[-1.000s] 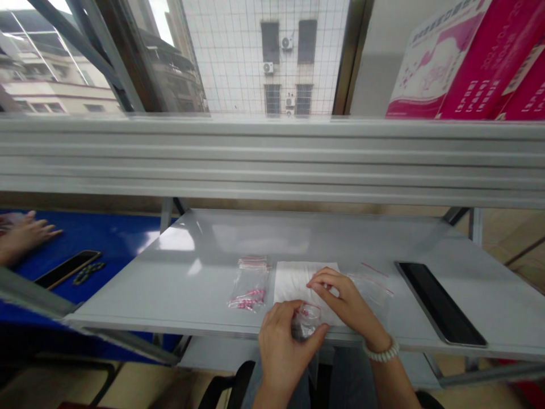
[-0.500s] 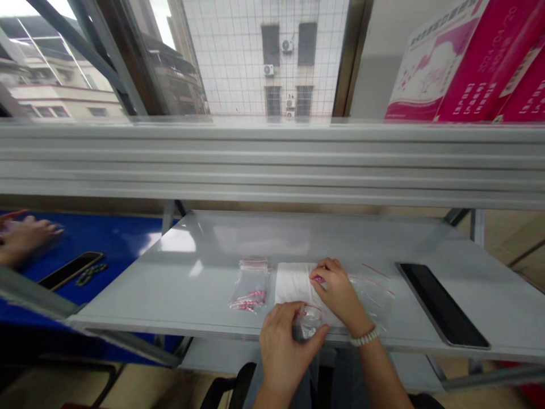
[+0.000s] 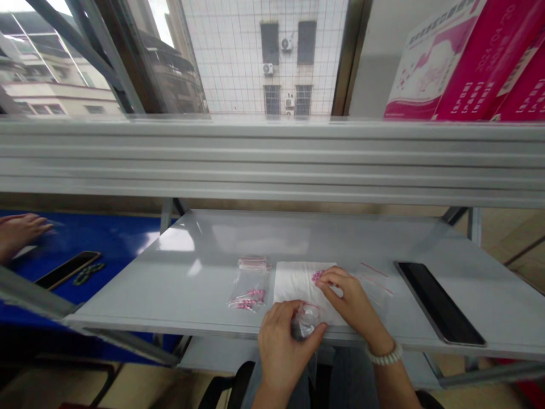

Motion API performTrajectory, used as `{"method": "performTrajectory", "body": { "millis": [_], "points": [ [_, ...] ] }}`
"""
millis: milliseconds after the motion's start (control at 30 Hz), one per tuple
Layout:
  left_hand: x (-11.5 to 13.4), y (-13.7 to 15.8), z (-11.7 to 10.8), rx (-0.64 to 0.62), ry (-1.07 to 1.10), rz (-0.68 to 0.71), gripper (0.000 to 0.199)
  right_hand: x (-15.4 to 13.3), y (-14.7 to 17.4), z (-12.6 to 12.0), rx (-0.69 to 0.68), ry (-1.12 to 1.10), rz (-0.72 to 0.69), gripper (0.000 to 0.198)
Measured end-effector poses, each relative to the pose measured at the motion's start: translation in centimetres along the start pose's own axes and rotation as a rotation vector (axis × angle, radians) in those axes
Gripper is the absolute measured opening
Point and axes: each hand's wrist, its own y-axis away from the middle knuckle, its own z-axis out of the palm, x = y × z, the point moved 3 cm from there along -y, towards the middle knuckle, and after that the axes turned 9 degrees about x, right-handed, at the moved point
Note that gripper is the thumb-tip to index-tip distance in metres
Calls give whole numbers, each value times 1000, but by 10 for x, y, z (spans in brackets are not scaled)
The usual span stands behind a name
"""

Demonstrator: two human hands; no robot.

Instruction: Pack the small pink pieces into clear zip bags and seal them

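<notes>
A pale grey tabletop point(image 3: 204, 307) bears a white rectangular paper sheet point(image 3: 293, 281), on which lies a small cluster of pink bead-like pieces point(image 3: 317, 275). The left hand point(image 3: 279, 335) clasps a clear, crumpled plastic bag with a red-lined mouth point(image 3: 306, 322) between thumb and forefinger, at the sheet's near edge. The right hand point(image 3: 349, 295) has thumb and fingertips bunched at the cluster; whether a piece is pinched cannot be told. The bag is probably light, limp and slippery, best taken by its rim; the pieces look light, hard and prone to roll, suiting a fingertip pinch at their sides. Similar clear bags containing pink pieces point(image 3: 251, 287) lie left of the sheet.
</notes>
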Motion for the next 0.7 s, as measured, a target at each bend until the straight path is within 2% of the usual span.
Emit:
{"method": "performTrajectory", "body": {
  "millis": [200, 500, 700],
  "points": [
    [-1, 2, 1, -14, 5, -26, 31, 21, -1, 9, 14, 121, 13, 32],
    [0, 0, 1, -5, 1, 3, 30, 19, -7, 17, 30, 208, 19, 16],
    [0, 1, 0, 0, -8, 15, 28, 16, -8, 23, 58, 217, 25, 15]
  ]
}}
